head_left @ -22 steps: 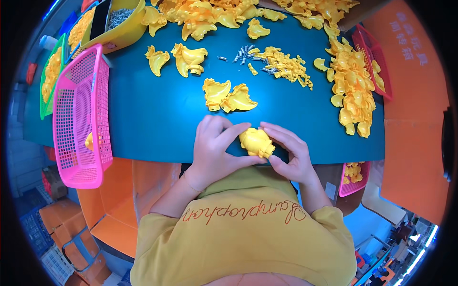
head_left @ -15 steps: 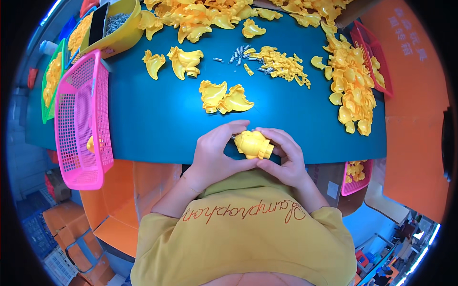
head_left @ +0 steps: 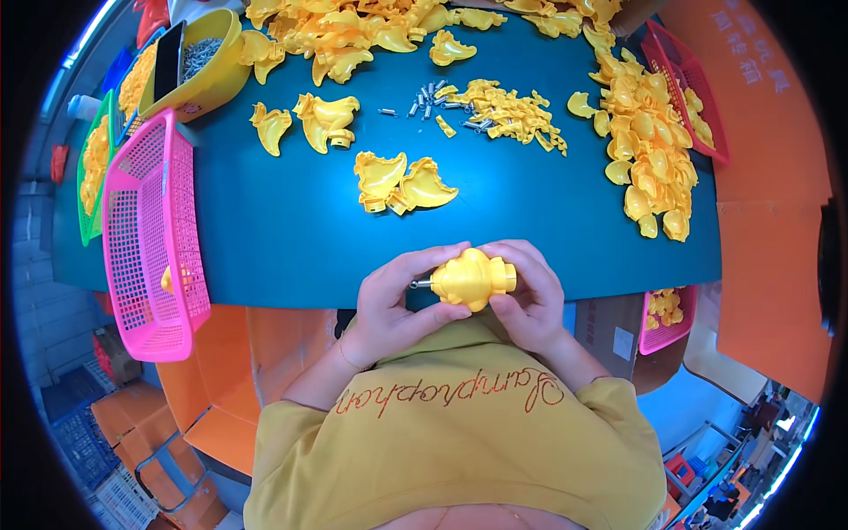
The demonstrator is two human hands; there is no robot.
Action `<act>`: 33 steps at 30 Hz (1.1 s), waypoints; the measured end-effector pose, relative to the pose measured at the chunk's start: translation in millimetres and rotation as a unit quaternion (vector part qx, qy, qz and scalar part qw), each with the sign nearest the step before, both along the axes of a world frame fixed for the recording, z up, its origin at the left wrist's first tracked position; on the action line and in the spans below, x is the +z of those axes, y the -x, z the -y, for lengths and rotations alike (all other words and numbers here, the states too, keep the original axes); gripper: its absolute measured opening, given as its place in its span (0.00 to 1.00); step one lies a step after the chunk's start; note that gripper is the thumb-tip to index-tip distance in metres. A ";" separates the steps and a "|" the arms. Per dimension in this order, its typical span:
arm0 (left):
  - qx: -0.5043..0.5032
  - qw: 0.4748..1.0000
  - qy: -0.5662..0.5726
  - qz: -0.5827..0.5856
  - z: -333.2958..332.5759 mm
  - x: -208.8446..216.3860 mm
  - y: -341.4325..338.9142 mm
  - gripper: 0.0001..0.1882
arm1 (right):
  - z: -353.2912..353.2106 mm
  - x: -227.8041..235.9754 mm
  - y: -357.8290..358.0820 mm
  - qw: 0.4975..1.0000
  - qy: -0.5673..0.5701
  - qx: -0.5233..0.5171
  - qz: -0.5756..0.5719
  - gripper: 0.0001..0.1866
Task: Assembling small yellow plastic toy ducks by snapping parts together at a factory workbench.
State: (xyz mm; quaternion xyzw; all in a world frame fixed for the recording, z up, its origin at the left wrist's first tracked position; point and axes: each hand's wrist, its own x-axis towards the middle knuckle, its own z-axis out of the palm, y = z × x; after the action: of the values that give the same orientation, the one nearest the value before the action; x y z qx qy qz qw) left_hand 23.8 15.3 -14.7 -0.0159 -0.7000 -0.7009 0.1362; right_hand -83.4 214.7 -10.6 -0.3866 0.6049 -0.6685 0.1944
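Both hands hold a rounded yellow plastic toy part [head_left: 474, 279] just in front of the table's near edge. A short neck sticks out of its right end, and a thin metal pin [head_left: 420, 284] juts from its left end. My left hand [head_left: 394, 300] grips the left side, thumb below and fingers above. My right hand [head_left: 535, 296] closes round the right side near the neck. Beyond the hands lie two curved yellow shell halves [head_left: 427, 184]. Further left rest a joined shell piece [head_left: 325, 122] and a single curved shell [head_left: 271, 128].
Small metal springs [head_left: 427, 99] lie beside a heap of little yellow parts [head_left: 512, 110]. Yellow shells pile at the back [head_left: 353, 26] and right [head_left: 658, 146]. A pink basket [head_left: 146, 336] stands left, near a yellow tub [head_left: 216, 79] of metal pieces. Orange boxes [head_left: 764, 177] flank the right.
The yellow toy part has turned in my hands; its neck now points straight right and the pin shows more clearly. The whole view has shifted slightly.
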 end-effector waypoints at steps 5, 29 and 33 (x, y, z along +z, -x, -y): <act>0.050 0.999 0.011 0.011 1.1 -0.8 2.7 0.30 | 0.9 -9.9 -0.1 0.998 -0.045 -0.014 0.029 0.30; 0.081 0.984 0.148 -0.049 -8.0 -4.4 12.5 0.17 | 7.8 -7.0 -5.4 0.994 -0.056 -0.087 -0.031 0.15; 0.127 0.975 0.169 -0.068 16.6 4.8 -2.0 0.14 | 9.4 -5.1 -11.2 0.991 -0.031 -0.079 0.099 0.19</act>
State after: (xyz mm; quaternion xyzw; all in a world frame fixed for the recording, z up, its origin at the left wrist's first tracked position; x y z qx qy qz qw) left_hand 25.8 -1.4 -10.0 0.0028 -0.7937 -0.5465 0.2670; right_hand -72.2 205.3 -15.7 -0.2634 0.6318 -0.6978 0.2112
